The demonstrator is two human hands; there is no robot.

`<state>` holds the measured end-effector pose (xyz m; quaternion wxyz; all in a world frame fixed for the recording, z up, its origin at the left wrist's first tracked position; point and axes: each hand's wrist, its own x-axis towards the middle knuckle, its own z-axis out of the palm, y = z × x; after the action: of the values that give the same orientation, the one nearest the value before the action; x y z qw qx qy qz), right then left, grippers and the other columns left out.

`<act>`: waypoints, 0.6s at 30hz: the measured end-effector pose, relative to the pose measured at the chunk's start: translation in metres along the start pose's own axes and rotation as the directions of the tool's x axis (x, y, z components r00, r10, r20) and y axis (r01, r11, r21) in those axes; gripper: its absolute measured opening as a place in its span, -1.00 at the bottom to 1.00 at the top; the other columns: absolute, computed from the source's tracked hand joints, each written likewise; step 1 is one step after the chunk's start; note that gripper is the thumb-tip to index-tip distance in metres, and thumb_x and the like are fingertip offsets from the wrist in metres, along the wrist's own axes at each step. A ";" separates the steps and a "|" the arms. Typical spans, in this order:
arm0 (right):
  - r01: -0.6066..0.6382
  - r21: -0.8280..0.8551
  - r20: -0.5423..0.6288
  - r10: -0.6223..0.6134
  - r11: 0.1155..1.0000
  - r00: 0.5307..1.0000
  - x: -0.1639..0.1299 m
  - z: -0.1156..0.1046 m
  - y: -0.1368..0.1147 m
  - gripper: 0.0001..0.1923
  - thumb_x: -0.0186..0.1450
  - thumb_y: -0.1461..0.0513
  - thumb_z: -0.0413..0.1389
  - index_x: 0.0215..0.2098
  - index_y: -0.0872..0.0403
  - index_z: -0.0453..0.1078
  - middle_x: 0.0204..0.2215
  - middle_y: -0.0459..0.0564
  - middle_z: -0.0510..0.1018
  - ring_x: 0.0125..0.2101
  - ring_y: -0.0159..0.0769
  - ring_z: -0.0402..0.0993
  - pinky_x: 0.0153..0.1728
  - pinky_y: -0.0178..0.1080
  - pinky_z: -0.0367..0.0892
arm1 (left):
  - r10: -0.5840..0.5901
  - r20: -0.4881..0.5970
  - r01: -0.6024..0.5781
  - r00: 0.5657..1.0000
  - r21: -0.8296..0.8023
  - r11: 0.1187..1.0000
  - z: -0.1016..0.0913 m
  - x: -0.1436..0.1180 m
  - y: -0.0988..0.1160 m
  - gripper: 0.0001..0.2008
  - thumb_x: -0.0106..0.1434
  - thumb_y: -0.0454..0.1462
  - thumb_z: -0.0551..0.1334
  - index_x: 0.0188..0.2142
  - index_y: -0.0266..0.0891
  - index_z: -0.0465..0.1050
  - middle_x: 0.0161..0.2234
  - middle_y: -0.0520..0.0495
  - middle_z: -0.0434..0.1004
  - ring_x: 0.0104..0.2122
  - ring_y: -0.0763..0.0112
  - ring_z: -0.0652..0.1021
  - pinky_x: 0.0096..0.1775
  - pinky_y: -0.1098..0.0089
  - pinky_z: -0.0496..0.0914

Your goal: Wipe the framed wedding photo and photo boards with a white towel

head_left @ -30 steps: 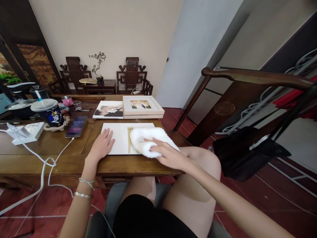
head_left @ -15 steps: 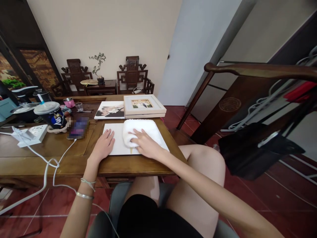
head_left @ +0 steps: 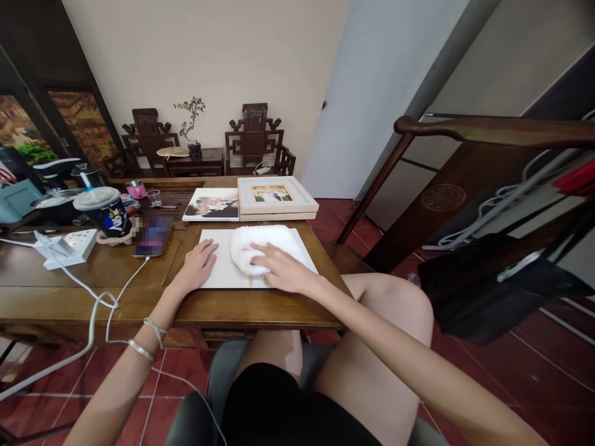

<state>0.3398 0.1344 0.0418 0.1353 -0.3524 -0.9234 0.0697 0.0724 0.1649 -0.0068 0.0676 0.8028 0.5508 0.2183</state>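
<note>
A bunched white towel (head_left: 248, 238) rests on a flat white panel (head_left: 218, 272) near the table's front right corner. My right hand (head_left: 283, 269) grips the towel's near right side, its fingers spread over the fluffy fabric and the thumb tucked below. Tan marks show on the panel just under the towel. At the panel's left edge my left hand (head_left: 199, 263) lies flat, fingers stretched out and holding nothing.
Behind the panel lie a photo print (head_left: 211, 204) and a framed picture (head_left: 279, 192). To the left are a phone (head_left: 153, 238) on a cable, a lidded cup (head_left: 105, 214) and a power strip (head_left: 74, 244). A wooden chair (head_left: 441, 192) stands at the right.
The camera view has shifted slightly, so the scene sits further right. The towel looks a little more bunched under my right hand. My left hand stays on the panel's left edge.
</note>
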 end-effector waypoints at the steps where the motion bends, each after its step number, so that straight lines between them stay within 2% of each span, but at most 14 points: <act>1: -0.023 -0.014 -0.007 0.023 1.000 1.000 0.010 0.002 0.006 -0.46 0.10 0.50 -0.06 0.01 0.15 0.42 0.19 0.26 0.38 0.31 -0.06 0.11 0.27 0.13 0.03 | 0.004 0.007 -0.004 1.000 -0.006 1.000 0.001 0.000 -0.001 -0.53 0.40 -0.15 -0.08 0.19 -0.23 0.31 0.29 -0.22 0.24 0.30 0.16 0.23 0.26 0.01 0.14; 4: -0.067 -0.051 -0.022 0.066 0.996 0.998 0.034 0.006 0.014 -0.46 0.13 0.50 -0.07 0.04 0.19 0.41 0.16 0.31 0.40 0.30 0.00 0.12 0.23 0.15 0.06 | 0.019 0.018 -0.019 1.000 -0.026 0.999 0.002 0.002 -0.005 -0.51 0.40 -0.14 -0.09 0.22 -0.28 0.28 0.30 -0.23 0.21 0.33 0.15 0.18 0.28 0.02 0.10; 7: -0.061 -0.089 -0.015 0.060 0.994 0.998 0.039 0.008 0.006 -0.46 0.14 0.51 -0.06 0.05 0.18 0.41 0.17 0.31 0.39 0.31 0.06 0.08 0.22 0.24 0.03 | 0.051 0.012 -0.050 0.999 -0.055 0.997 0.003 0.003 -0.009 -0.48 0.40 -0.15 -0.10 0.23 -0.32 0.26 0.31 -0.25 0.19 0.33 0.15 0.16 0.31 0.04 0.07; 12: 0.009 -0.075 0.019 -0.007 0.997 1.000 0.006 0.007 -0.028 -0.49 0.11 0.52 -0.03 -0.02 0.16 0.45 0.25 0.28 0.30 0.31 0.06 0.06 0.25 0.28 -0.04 | 0.067 0.004 -0.067 0.998 -0.070 0.995 0.006 0.004 -0.011 -0.47 0.39 -0.15 -0.10 0.23 -0.37 0.25 0.31 -0.28 0.19 0.34 0.14 0.15 0.32 0.04 0.05; 15: 0.074 -0.019 0.052 -0.073 0.997 0.996 -0.020 0.001 -0.048 -0.50 0.08 0.51 -0.04 -0.07 0.16 0.47 0.25 0.26 0.31 0.31 0.06 0.09 0.26 0.25 -0.04 | 0.064 0.001 -0.064 0.998 -0.067 0.996 0.007 0.004 -0.010 -0.46 0.39 -0.15 -0.11 0.23 -0.41 0.24 0.31 -0.31 0.19 0.34 0.13 0.15 0.32 0.05 0.04; 18: 0.109 0.039 0.069 -0.111 0.993 0.991 -0.033 -0.006 -0.056 -0.51 0.05 0.51 -0.05 -0.12 0.13 0.48 0.21 0.23 0.37 0.29 0.01 0.13 0.27 0.20 0.01 | 0.061 -0.001 -0.061 0.998 -0.067 0.996 0.008 0.005 -0.010 -0.47 0.39 -0.15 -0.10 0.23 -0.37 0.24 0.31 -0.29 0.18 0.34 0.14 0.16 0.32 0.04 0.05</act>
<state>0.3299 0.0704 0.0532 0.1120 -0.2958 -0.9443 0.0907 0.0686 0.1740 -0.0160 0.0880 0.8168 0.5182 0.2379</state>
